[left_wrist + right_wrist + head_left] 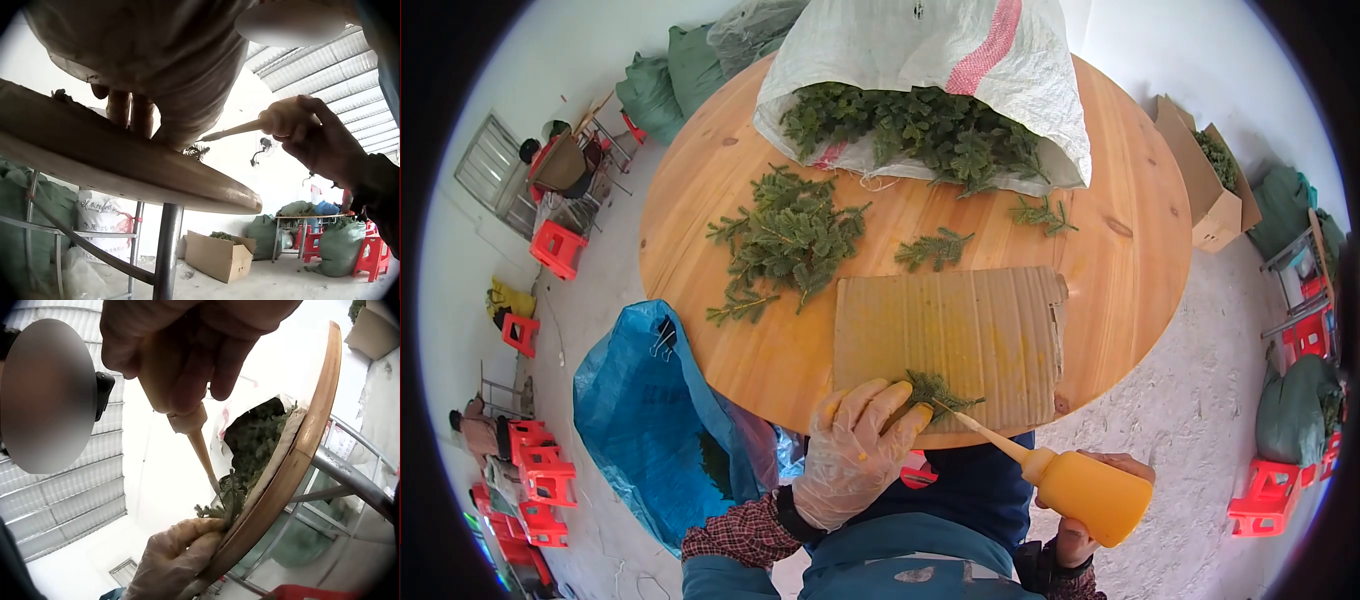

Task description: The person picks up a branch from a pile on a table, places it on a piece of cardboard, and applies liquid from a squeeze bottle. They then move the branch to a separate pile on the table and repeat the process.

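My left hand point(855, 455), in a clear plastic glove with yellow stains, pinches a small evergreen sprig point(930, 388) at the near edge of a corrugated cardboard sheet point(900, 320). In my bare right hand point(206, 337) is a yellow squeeze bottle point(1095, 495), gripped around its body and tilted. Its long nozzle point(990, 430) points left, with the tip right at the sprig. The right wrist view shows gloved fingertips point(212, 525) holding the sprig beside that tip. Yellow smears mark the cardboard.
On the round wooden table point(1130, 280) lie a pile of evergreen sprigs point(785, 235) and two loose sprigs, one point(935, 248) behind the cardboard. A white woven sack point(880, 50) full of greenery lies at the back. A blue bag point(635, 400) hangs open at the left edge.
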`<act>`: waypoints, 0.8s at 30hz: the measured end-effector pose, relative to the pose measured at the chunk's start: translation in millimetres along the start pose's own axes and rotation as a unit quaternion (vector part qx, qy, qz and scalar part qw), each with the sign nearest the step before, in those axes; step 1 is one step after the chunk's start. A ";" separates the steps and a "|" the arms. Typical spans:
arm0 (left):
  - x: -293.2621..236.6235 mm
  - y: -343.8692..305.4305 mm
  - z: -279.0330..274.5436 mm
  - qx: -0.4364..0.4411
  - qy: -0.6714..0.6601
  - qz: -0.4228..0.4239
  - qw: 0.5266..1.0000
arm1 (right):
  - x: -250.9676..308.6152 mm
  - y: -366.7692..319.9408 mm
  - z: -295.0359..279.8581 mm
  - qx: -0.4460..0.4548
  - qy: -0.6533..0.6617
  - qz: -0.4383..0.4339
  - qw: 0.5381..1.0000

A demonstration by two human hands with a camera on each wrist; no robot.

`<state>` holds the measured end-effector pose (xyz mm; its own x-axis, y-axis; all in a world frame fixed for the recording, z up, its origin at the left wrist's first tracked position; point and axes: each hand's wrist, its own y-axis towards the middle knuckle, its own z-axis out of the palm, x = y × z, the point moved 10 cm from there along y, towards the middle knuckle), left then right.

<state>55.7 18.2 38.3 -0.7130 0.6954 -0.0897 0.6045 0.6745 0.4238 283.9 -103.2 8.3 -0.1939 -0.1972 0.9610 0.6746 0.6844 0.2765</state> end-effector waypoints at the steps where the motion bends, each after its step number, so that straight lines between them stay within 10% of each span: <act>1: 0.4 -0.7 0.4 -0.001 0.000 -0.002 1.000 | -0.6 -0.9 0.7 0.000 0.006 -0.004 1.000; 18: 7.6 -5.0 4.7 -0.011 -0.024 -0.017 0.999 | -57.5 -24.7 -4.0 0.093 -0.013 0.040 0.995; 24: 8.4 -4.9 5.4 -0.005 -0.027 -0.021 0.999 | 1.0 -1.7 14.2 0.055 -0.034 -0.045 0.997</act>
<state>48.7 22.1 30.6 -0.7173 0.6791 -0.1558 0.5710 0.7011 0.4271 272.4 -94.6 8.8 -0.3001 -0.2153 0.9293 0.5709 0.7400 0.3558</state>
